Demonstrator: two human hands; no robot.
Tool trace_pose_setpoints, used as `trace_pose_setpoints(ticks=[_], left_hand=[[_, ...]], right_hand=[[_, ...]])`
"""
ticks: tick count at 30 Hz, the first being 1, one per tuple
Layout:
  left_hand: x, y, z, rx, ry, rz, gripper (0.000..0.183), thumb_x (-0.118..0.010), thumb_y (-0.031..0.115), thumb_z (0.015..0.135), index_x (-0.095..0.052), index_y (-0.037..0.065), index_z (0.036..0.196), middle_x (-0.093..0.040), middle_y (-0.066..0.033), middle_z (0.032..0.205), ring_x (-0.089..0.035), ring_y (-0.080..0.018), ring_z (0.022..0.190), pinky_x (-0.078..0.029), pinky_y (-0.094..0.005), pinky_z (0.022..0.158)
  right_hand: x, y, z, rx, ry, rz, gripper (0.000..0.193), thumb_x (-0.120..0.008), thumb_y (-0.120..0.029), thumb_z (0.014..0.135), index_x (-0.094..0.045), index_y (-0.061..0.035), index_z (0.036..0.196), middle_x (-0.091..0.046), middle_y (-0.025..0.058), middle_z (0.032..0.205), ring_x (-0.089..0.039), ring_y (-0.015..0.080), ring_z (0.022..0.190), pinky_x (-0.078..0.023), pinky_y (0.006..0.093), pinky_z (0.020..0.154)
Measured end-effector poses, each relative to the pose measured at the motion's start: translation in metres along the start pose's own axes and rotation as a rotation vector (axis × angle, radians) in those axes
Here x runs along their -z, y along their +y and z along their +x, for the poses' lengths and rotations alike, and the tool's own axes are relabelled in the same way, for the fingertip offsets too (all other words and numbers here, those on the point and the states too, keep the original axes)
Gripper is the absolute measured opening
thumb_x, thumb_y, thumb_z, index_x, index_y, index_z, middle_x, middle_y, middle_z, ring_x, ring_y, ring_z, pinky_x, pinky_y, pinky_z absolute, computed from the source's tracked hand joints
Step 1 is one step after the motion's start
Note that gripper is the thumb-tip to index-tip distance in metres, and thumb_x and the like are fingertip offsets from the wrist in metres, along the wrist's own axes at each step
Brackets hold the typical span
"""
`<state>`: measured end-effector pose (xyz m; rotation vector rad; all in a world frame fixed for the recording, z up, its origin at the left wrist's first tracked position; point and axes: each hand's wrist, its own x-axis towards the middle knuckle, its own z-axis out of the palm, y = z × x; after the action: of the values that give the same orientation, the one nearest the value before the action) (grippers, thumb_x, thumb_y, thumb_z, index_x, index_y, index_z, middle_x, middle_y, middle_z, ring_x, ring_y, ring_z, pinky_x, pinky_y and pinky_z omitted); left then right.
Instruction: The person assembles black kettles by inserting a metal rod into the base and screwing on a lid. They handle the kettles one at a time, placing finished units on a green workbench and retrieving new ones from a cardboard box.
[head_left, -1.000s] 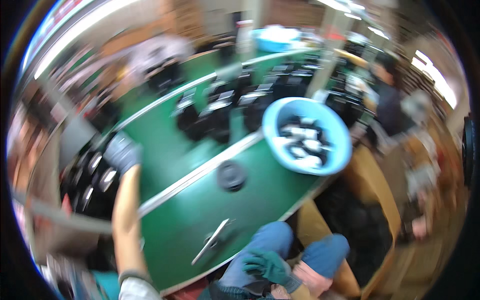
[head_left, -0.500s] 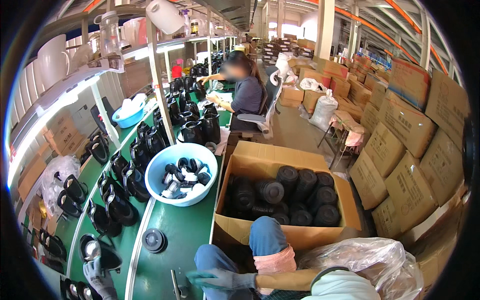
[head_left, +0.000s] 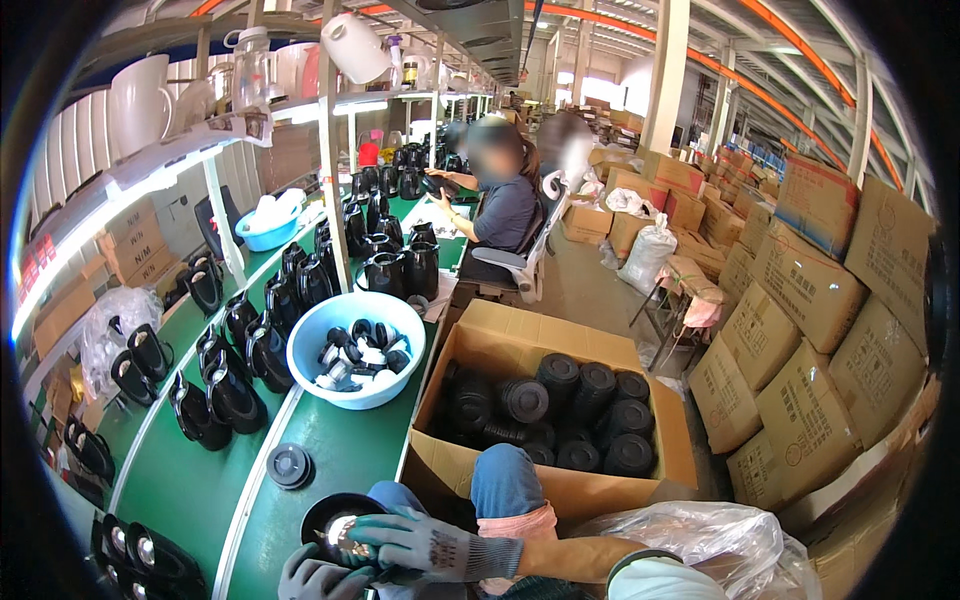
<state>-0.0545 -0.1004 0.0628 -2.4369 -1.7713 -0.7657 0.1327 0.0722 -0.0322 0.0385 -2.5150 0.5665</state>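
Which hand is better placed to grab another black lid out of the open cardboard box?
Right, probably. The right hand lies over the black pot nearest the cardboard box; the left hand sits farther away.

Just right of my knee an open brown cardboard box (head_left: 560, 490) stands on the floor, packed with round black lids (head_left: 590, 400). Along my right, sealed brown cartons (head_left: 810, 400) are stacked in tiers, with dark printing on their sides. More brown boxes (head_left: 130, 250) sit far left behind the table.
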Motion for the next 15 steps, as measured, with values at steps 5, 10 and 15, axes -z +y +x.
trace_pose_setpoints(ticks=[5,10,15], left_hand=[[-0.038,0.007,-0.029,0.282,0.517,-0.026,0.049,-0.075,0.008,0.087,-0.064,0.005,0.134,-0.065,-0.0203,0.128,-0.062,-0.0384,0.12,-0.047,-0.0506,0.107],[-0.072,-0.002,-0.08,1.022,0.456,-1.079,0.046,-0.046,0.014,0.109,-0.047,-0.006,0.15,-0.056,-0.0178,0.148,-0.057,-0.0282,0.131,-0.045,-0.0406,0.11],[-0.116,-0.038,-0.117,0.843,0.518,-1.273,0.06,-0.056,0.028,0.106,-0.039,0.001,0.157,-0.057,-0.0181,0.148,-0.058,-0.0275,0.131,-0.047,-0.0409,0.104]], right_hand=[[0.023,-0.009,-0.04,-0.25,0.312,0.374,0.042,-0.084,-0.026,0.083,-0.062,-0.0064,0.113,-0.051,0.0212,0.153,-0.046,0.0378,0.145,-0.039,0.05,0.12],[0.02,-0.016,-0.042,-0.388,0.487,0.733,0.046,-0.092,-0.016,0.078,-0.06,-0.0014,0.108,-0.054,0.0233,0.149,-0.054,0.0361,0.139,-0.048,0.0448,0.113],[0.034,-0.028,-0.036,-0.497,0.571,0.884,0.048,-0.09,-0.008,0.077,-0.062,0.0005,0.115,-0.054,0.0221,0.149,-0.053,0.0342,0.14,-0.049,0.0444,0.114]])
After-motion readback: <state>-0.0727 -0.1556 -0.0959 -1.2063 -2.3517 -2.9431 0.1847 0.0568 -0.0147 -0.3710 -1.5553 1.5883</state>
